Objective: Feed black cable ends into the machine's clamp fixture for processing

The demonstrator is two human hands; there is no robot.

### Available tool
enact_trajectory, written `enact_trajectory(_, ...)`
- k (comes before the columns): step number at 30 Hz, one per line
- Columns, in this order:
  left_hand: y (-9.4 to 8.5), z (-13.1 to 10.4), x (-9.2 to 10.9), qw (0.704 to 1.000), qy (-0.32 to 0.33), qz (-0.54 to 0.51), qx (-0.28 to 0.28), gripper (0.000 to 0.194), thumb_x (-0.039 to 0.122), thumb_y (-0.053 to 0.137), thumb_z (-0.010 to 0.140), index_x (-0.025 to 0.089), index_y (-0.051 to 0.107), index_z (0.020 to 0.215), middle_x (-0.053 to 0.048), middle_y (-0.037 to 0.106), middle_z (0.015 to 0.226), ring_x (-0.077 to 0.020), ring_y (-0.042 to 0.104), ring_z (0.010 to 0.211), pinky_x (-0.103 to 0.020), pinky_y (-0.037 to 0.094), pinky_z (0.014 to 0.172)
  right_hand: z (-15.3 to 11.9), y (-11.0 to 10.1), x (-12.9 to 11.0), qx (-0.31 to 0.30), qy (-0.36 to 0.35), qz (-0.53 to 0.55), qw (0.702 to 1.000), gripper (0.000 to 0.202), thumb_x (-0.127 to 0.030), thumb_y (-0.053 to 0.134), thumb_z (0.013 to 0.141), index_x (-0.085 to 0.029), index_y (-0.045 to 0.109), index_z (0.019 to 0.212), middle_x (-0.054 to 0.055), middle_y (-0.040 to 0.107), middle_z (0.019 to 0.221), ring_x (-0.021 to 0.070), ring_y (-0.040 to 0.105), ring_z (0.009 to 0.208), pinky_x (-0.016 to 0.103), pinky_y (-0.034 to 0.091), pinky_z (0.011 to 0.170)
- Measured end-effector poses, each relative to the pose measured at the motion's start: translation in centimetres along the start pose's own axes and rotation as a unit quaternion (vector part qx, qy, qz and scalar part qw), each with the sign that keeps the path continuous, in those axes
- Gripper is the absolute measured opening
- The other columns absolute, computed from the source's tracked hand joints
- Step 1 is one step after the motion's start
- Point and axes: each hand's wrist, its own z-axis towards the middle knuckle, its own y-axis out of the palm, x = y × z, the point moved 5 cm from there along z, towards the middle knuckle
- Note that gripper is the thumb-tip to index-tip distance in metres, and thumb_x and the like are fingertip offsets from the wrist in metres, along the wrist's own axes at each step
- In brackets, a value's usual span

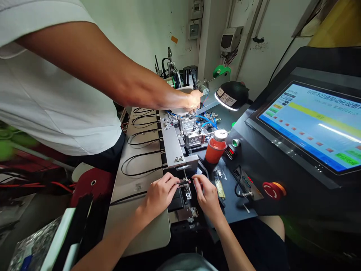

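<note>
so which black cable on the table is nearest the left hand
The bottom cable, which runs almost straight up to the left hand; the others curve in loops farther up the table.

**Workshop Floor, Machine at My Fingertips**

I am in a workshop or small factory: a control panel screen (313, 124) and a red stop button (274, 191) stand to my right, metal machinery (193, 131) with blue air tubing sits ahead, a black lamp (231, 95) lights it, and electrical boxes (194, 29) hang on the scuffed wall (146, 30).
</note>
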Motion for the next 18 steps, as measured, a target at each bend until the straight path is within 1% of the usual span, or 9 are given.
enact_trajectory(2,0.0,-0.1,-0.5,1.0,-0.02,0.0,-0.01,0.017,0.021,0.05,0.093,0.02,0.067,0.093,-0.001,0.064,0.088,-0.0133,0.063,0.072,-0.023,0.046,0.065,-0.2,0.1,-0.8,-0.026,-0.052,-0.034,0.998,0.023,-0.018,0.038,0.095,-0.02,0.061,0.102,0.008,0.063,0.094,0.0207,0.058,0.087,0.031,0.045,0.077)
enact_trajectory(4,-0.1,-0.1,-0.6,1.0,-0.022,0.005,-0.018,0.017,0.02,0.05,0.093,0.02,0.067,0.091,-0.001,0.064,0.086,-0.0134,0.063,0.071,-0.023,0.046,0.065,-0.4,0.1,-1.2,-0.035,-0.076,-0.064,0.994,0.026,-0.014,0.038,0.094,-0.019,0.062,0.102,0.008,0.064,0.092,0.0214,0.058,0.087,0.032,0.047,0.076)
enact_trajectory(5,-0.1,-0.1,-0.6,1.0,-0.022,0.007,-0.018,0.017,0.019,0.05,0.093,0.02,0.067,0.09,-0.001,0.064,0.086,-0.0133,0.062,0.071,-0.023,0.046,0.065,-0.6,-0.2,-1.2,-0.025,-0.08,-0.078,0.993,0.025,-0.013,0.038,0.093,-0.019,0.062,0.1,0.008,0.064,0.089,0.0213,0.059,0.084,0.033,0.047,0.074)
enact_trajectory(7,-0.1,0.0,-0.6,0.999,-0.023,0.008,-0.02,0.017,0.019,0.05,0.093,0.02,0.067,0.09,-0.001,0.064,0.086,-0.0131,0.062,0.07,-0.023,0.046,0.064,-0.8,-1.1,-1.5,0.011,-0.082,-0.103,0.991,0.024,-0.013,0.04,0.092,-0.018,0.063,0.098,0.008,0.064,0.086,0.021,0.06,0.081,0.033,0.049,0.072)
enact_trajectory(9,0.1,-0.1,-0.6,0.999,-0.026,0.009,-0.023,0.017,0.019,0.05,0.093,0.02,0.067,0.09,-0.001,0.064,0.086,-0.0132,0.062,0.071,-0.023,0.046,0.064,-1.1,-2.6,-2.0,0.059,-0.08,-0.117,0.988,0.023,-0.014,0.041,0.093,-0.018,0.063,0.097,0.008,0.064,0.085,0.0205,0.061,0.08,0.032,0.049,0.072)
enact_trajectory(12,0.5,0.0,-0.4,0.999,-0.033,0.01,-0.034,0.018,0.019,0.05,0.093,0.02,0.067,0.089,-0.001,0.064,0.086,-0.0134,0.063,0.072,-0.023,0.047,0.065,-1.6,-5.1,-3.5,0.125,-0.068,-0.121,0.982,0.022,-0.014,0.042,0.094,-0.018,0.063,0.098,0.006,0.064,0.081,0.018,0.062,0.074,0.03,0.049,0.069)
enact_trajectory(14,0.5,0.1,-0.3,0.998,-0.039,0.007,-0.047,0.019,0.02,0.049,0.093,0.022,0.068,0.091,-0.001,0.065,0.089,-0.0138,0.064,0.074,-0.023,0.047,0.066,-2.1,-6.4,-4.8,0.148,-0.067,-0.109,0.981,0.021,-0.013,0.043,0.094,-0.019,0.063,0.1,0.003,0.063,0.076,0.0157,0.062,0.067,0.027,0.05,0.067)
enact_trajectory(16,-0.4,0.0,-0.9,0.996,-0.058,0.006,-0.066,0.021,0.022,0.047,0.094,0.024,0.067,0.097,-0.001,0.066,0.092,-0.0153,0.065,0.077,-0.024,0.047,0.068,-2.6,-7.4,-6.0,0.157,-0.077,-0.095,0.98,0.021,-0.012,0.045,0.094,-0.019,0.063,0.101,0.001,0.062,0.073,0.014,0.062,0.062,0.025,0.051,0.065)
enact_trajectory(18,-2.4,-0.7,-2.6,0.991,-0.095,0.003,-0.094,0.025,0.026,0.042,0.095,0.023,0.067,0.097,-0.002,0.069,0.089,-0.0172,0.067,0.077,-0.025,0.048,0.068,-3.2,-8.2,-6.7,0.163,-0.079,-0.086,0.98,0.02,-0.012,0.047,0.093,-0.019,0.063,0.103,0.001,0.061,0.071,0.0135,0.062,0.061,0.024,0.052,0.064)
